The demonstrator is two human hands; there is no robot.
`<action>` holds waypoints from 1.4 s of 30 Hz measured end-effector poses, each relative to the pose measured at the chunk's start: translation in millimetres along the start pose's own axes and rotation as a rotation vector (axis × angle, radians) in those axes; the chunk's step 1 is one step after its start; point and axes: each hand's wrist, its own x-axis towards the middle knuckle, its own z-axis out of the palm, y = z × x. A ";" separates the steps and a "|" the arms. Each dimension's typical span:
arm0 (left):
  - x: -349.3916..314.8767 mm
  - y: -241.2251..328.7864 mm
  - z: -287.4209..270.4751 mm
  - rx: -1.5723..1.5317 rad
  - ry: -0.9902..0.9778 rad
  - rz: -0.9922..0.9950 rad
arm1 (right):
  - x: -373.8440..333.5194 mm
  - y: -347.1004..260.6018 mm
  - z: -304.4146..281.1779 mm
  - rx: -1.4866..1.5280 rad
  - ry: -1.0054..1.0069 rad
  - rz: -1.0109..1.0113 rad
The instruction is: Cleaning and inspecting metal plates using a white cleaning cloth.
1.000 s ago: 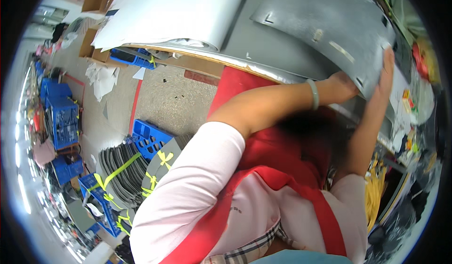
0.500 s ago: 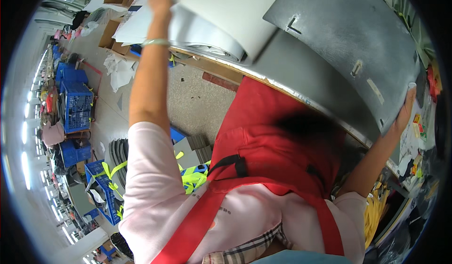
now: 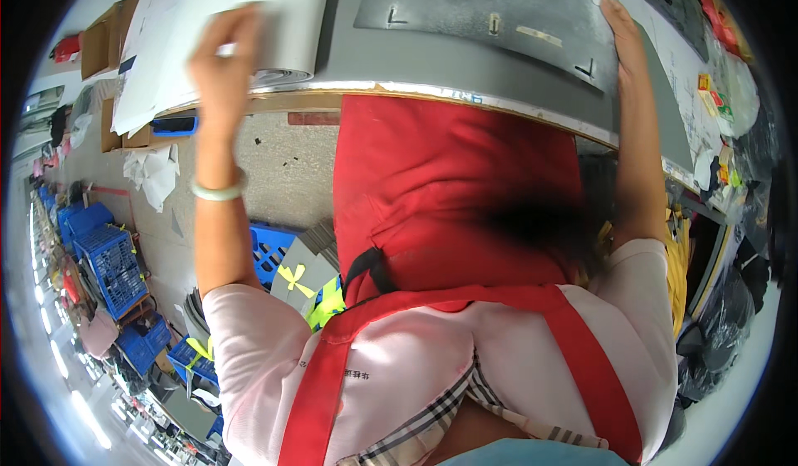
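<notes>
A stiff grey template sheet (image 3: 465, 9) with small L-shaped slots and a strip of tan tape lies over grey sheet material (image 3: 339, 57) on the worktable. My right hand (image 3: 625, 40) is closed on the template's right edge, with a small white round spot at a fingertip. To the left, a pale rolled sheet (image 3: 287, 17) rests on the table, its coiled end facing me. My left hand (image 3: 223, 63) is over the roll's left part, fingers bent and smeared by motion. Whether it holds anything is not clear.
The table's front edge (image 3: 399, 90) runs just ahead of my red apron. Cardboard boxes (image 3: 110, 38) stand at the far left, with blue crates (image 3: 112, 271) on the floor below. Plastic bags (image 3: 736, 104) and small packets crowd the right end.
The template has come down from a raised, tilted position to lie nearly flat, my right hand still on its edge. My left hand has moved back toward me from the far side of the pale sheet.
</notes>
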 end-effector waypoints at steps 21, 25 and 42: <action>-23.8 96.4 136.2 -0.279 -0.813 0.186 | -10.6 25.4 10.3 -0.136 -0.047 -0.039; -30.6 94.3 122.1 -0.180 -0.763 0.195 | -9.1 26.5 12.9 -0.191 0.002 -0.086; -33.8 76.9 100.3 -0.062 -0.668 0.185 | -12.6 23.8 16.4 -0.176 0.000 -0.059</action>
